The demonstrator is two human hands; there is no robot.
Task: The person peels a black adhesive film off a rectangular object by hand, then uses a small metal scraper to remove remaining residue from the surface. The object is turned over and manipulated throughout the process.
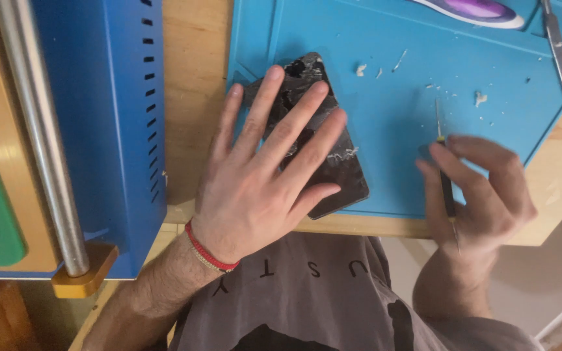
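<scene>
A black phone [339,172] with a cracked, scraped back lies slanted on a blue work mat [398,97]. My left hand [261,175] rests flat on the phone with its fingers spread, covering most of it. My right hand [479,192] hovers over the mat's near right edge, fingers closed around a thin black-handled tool [445,175] whose metal tip points away from me. The tool's tip is apart from the phone.
A blue metal machine [108,130] with vent slots and a steel bar [37,136] stands at the left on the wooden table [193,97]. White debris [479,97] dots the mat. Metal tweezers [559,52] and a purple-white object [473,11] lie at the far right.
</scene>
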